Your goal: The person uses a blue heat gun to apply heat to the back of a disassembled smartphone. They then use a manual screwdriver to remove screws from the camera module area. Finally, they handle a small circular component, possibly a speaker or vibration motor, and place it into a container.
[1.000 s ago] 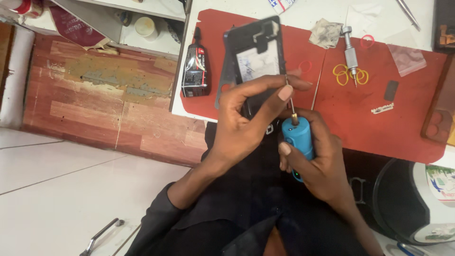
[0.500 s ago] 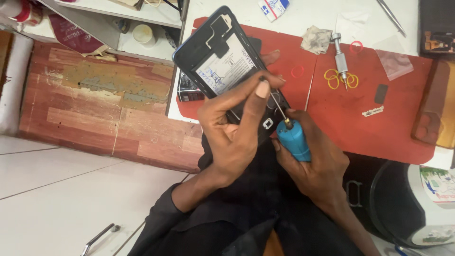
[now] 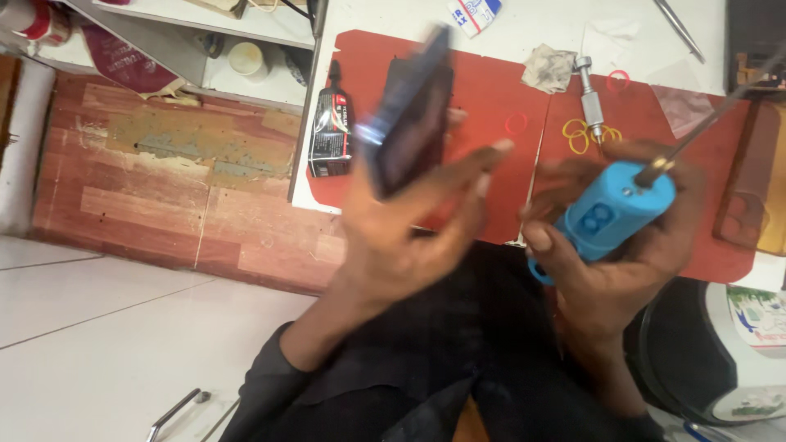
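Across the white workbench (image 3: 524, 24) lies a flat red rubber mat (image 3: 491, 90), and both hands are raised above its near edge. Over the mat's left half, the left hand (image 3: 409, 237) holds a dark, flat, rectangular phone body (image 3: 409, 123) turned edge-on and blurred, fingers wrapped along its lower part. To the right, the right hand (image 3: 614, 270) is closed around a bright blue plastic electric screwdriver (image 3: 610, 214), whose thin metal shaft (image 3: 712, 115) points up and to the right, well apart from the phone. On the mat's left rim stands a small black tube of glue (image 3: 332, 123). Farther back lie a crumpled grey cloth (image 3: 547, 68), a short silver metal driver handle (image 3: 589, 98) and, beside it, several yellow rubber bands (image 3: 583, 137).
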